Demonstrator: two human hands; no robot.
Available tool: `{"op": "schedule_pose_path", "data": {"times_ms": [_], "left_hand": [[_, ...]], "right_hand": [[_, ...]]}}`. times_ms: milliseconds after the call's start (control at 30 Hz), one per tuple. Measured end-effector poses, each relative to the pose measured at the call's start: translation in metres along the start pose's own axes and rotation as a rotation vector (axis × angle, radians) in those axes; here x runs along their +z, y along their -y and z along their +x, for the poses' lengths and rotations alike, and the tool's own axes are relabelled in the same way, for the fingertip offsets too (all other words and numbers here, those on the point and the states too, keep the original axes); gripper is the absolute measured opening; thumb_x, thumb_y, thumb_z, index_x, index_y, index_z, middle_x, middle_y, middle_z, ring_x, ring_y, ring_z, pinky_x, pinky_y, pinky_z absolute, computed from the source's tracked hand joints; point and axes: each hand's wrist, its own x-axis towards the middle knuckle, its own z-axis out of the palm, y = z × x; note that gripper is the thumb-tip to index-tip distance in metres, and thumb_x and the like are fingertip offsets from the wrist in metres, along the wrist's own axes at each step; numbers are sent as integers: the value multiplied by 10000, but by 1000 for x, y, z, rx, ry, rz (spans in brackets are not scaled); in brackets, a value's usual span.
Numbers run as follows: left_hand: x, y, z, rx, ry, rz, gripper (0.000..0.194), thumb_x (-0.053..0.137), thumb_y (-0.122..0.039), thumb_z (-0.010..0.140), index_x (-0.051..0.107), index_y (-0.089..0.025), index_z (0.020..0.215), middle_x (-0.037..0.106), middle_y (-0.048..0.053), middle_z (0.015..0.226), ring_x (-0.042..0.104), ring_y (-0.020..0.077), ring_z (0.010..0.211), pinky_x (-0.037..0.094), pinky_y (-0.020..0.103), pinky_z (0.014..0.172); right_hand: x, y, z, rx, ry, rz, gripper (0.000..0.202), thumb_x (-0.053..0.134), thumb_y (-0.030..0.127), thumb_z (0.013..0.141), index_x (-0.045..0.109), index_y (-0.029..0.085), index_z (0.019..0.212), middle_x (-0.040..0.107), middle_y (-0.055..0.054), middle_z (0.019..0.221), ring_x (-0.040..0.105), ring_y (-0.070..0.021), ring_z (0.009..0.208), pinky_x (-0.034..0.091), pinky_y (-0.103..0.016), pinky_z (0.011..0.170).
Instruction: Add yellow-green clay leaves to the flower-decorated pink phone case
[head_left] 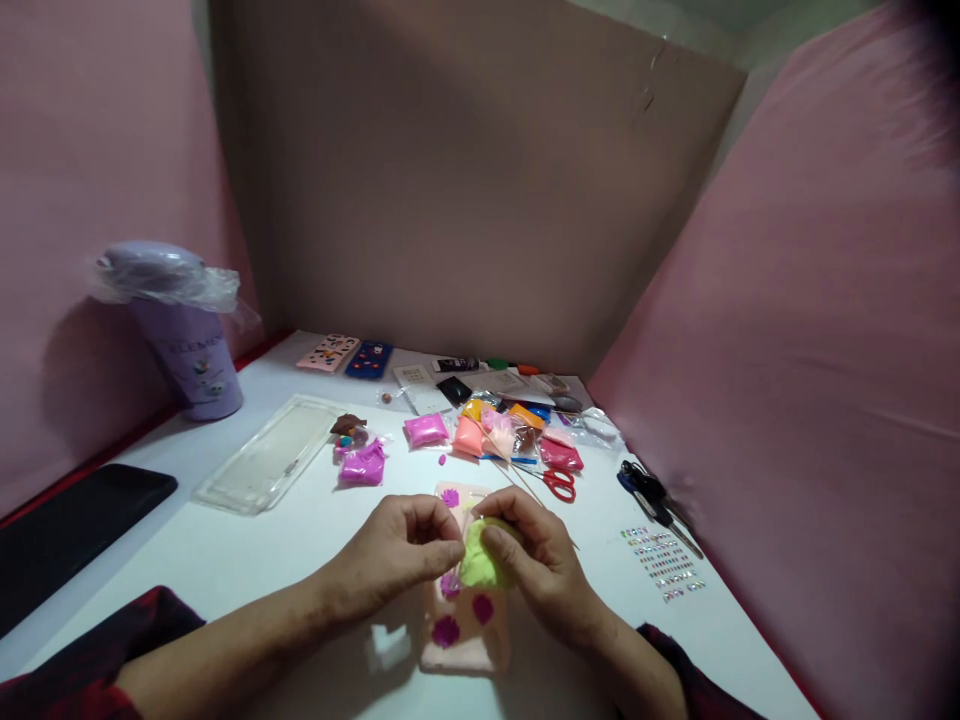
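My right hand (pixel 541 565) is closed around a packet of yellow-green modelling clay (pixel 480 560), thumb lying across its face. From the other side my left hand (pixel 401 555) pinches at the packet's left edge, thumb and fingers together. What sits between those left fingertips is too small to make out. Below both hands a light-pink phone case (pixel 465 655) lies flat on the white table, decorated with purple flower shapes (pixel 446 630). The hands and the clay cover part of the case.
Clay packets in magenta (pixel 362 464), pink (pixel 426 430) and orange (pixel 469 437) lie beyond my hands. Red-handled scissors (pixel 559 486) and a gem sticker sheet (pixel 664 562) are to the right. A clear plastic tray (pixel 262 455), a black phone (pixel 82 535) and a purple tumbler (pixel 187 350) stand left.
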Motion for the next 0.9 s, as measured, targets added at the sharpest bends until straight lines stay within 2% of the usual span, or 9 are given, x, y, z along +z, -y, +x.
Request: {"op": "schedule_pose_path", "data": {"times_ms": [133,433,633,767,900], "left_hand": [[-1,2,0,17,16,-6,161,699,-247,657,592,-127,664,542,-28,592,440,80,555,317,194,522],[-1,1,-2,18,30,25,110,644,-214,699,579,-139,652,470,-57,547,344,62,504,253,192,482],[-1,4,0,31,15,12,187,676,-299,716,605,-130,684,520,-39,583,410,78,548,294,196,514],[-2,5,3,6,-31,12,238,661,-354,741,618,-122,768,570,-8,688,476,103,630,354,210,570],[-4,4,4,37,-98,16,226,623,-346,774,583,-141,860,534,-27,704,475,98,652,375,207,599]], "right_hand": [[0,0,-1,-17,3,-37,127,523,294,870,581,200,933,567,-15,787,510,-138,682,408,-240,585],[1,-1,-2,-50,11,-75,107,518,259,874,581,205,941,585,-14,809,532,-141,717,417,-242,616],[-1,1,1,-69,-33,-121,103,513,253,875,593,203,916,609,-13,809,563,-144,729,442,-243,649],[-10,-6,7,-2,-189,-220,138,494,285,881,598,200,910,634,-18,822,582,-147,721,456,-235,627],[-31,-25,17,54,-376,-323,188,451,303,889,594,182,909,638,-28,772,571,-156,659,436,-240,560]]}}
